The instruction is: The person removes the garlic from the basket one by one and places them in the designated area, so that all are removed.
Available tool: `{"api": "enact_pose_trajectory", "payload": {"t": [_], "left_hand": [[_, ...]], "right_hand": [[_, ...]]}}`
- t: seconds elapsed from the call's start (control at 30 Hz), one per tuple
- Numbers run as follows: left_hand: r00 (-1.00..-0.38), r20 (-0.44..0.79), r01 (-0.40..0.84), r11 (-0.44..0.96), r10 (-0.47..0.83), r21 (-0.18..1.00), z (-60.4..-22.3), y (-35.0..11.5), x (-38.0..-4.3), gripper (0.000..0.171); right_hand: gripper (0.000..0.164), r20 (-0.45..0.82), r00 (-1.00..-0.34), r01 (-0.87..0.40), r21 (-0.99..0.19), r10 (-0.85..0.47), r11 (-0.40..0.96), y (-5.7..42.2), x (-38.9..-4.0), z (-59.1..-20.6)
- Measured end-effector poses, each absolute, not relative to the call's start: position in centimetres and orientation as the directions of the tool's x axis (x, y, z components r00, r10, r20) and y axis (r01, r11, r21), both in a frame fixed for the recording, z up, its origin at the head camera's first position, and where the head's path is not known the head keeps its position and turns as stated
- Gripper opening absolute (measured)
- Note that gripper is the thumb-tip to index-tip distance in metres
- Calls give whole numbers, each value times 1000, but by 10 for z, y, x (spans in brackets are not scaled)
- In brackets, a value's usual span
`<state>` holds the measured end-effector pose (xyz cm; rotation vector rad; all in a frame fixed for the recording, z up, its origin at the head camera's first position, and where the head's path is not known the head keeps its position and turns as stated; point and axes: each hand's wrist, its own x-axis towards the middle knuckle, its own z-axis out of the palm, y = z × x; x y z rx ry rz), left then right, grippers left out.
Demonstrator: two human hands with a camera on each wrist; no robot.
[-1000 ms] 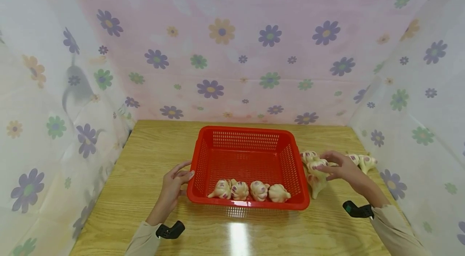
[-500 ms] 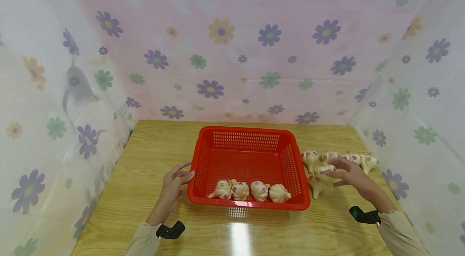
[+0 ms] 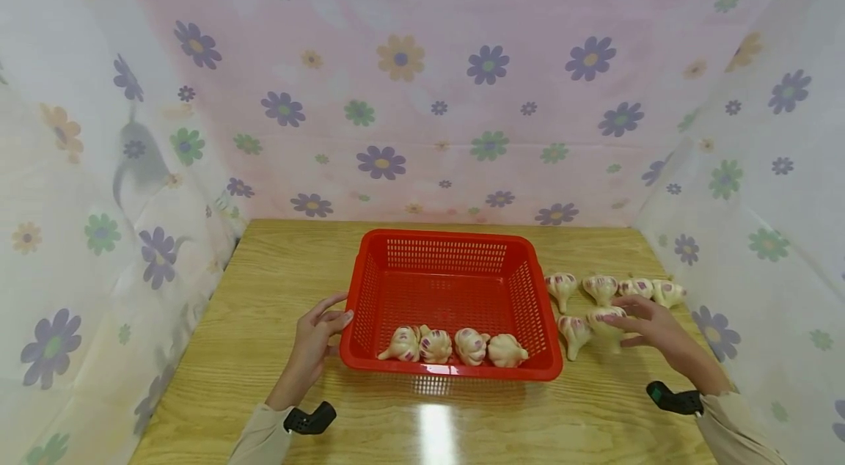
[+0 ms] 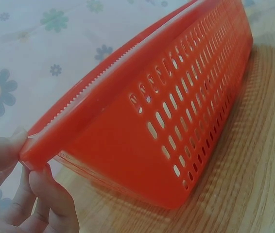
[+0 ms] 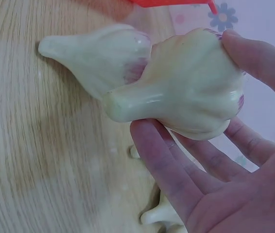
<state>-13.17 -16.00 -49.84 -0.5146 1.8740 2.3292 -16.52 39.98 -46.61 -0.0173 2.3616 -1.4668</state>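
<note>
My left hand (image 3: 310, 348) pinches the left rim of a red plastic basket (image 4: 113, 150), thumb on top and fingers beneath, as the left wrist view shows. Along the near side inside the basket lies a row of garlic bulbs (image 3: 436, 346). To the right of the basket, my right hand (image 3: 660, 333) holds a garlic bulb (image 5: 196, 82) between thumb and fingers, its stem pointing away from the palm. Just left of it another garlic bulb (image 3: 573, 334) lies on the table, partly covered by the held one in the right wrist view.
Behind the right hand, several more garlic bulbs (image 3: 599, 289) form a row on the wooden table (image 3: 284, 252). A flowered cloth (image 3: 436, 83) hangs at the back and both sides, close to the table's edges.
My right hand has carried the garlic bulb rightward and toward me, away from the basket, uncovering the bulbs behind. The left hand and the basket have stayed in place.
</note>
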Motion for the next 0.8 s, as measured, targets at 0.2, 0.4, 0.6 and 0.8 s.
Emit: {"api": "enact_pose_trajectory", "payload": {"t": [0.2, 0.4, 0.6, 0.8], "left_hand": [[-935, -330, -294, -241, -126, 925, -499, -160, -133, 42], [-936, -328, -292, -242, -128, 925, -500, -160, -133, 41], [-935, -327, -290, -239, -133, 927, -499, -161, -132, 43], [-936, -327, -291, -231, -133, 928, -497, -160, -131, 44]], "right_hand": [[65, -331, -930, 227, -858, -158, 461, 410, -164, -471], [69, -373, -917, 276, -849, -140, 452, 417, -163, -479], [71, -381, -918, 288, -828, -105, 481, 417, -161, -487], [78, -426, -904, 349, -786, -38, 511, 417, -161, -497]]}}
